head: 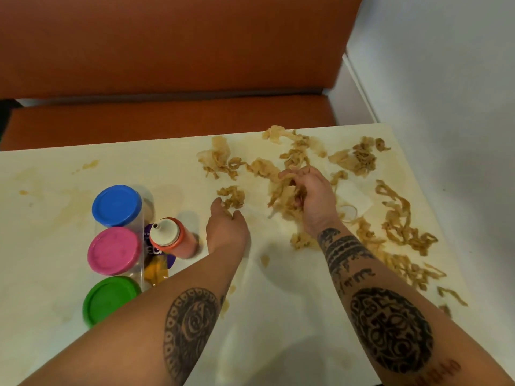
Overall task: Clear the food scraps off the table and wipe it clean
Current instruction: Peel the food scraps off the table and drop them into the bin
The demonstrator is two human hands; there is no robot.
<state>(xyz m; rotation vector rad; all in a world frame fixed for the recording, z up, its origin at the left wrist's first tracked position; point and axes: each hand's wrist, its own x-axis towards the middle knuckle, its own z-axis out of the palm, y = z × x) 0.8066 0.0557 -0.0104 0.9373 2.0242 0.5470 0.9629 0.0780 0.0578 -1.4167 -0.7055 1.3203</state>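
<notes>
At the near edge two tattooed forearms reach out over the cream table [50, 174]. To the near left three tubs stand in a row running from near to far: one with a green lid [110, 299], one with a pink lid [114, 250], and one with a blue lid [117, 205]. Just right of the pink one stands an orange squeeze bottle [174, 239] with a white cap, and a purple and yellow packet [159, 267] lies against its near side.

Right of the bottle, the left hand [227, 229] rests low on the table. Its thumb and curled fingers pinch the near end of a small clump [231, 196] of scraps. Further right and slightly farther out, the right hand [310, 200] is clenched around a hanging bunch [282, 195] of the same stringy brown strips, lifted just off the surface.

The food scraps [398, 224] lie scattered across the right half of the table, from the near right edge up to the far right corner, with brownish smears around them. A white napkin [355, 195] lies flat just right of the right hand, among the strips. Fainter stains mark the far left of the tabletop.

Beyond the table is an orange bench seat [167, 118] with its backrest, and a pale wall [446, 79] runs along the right side.
</notes>
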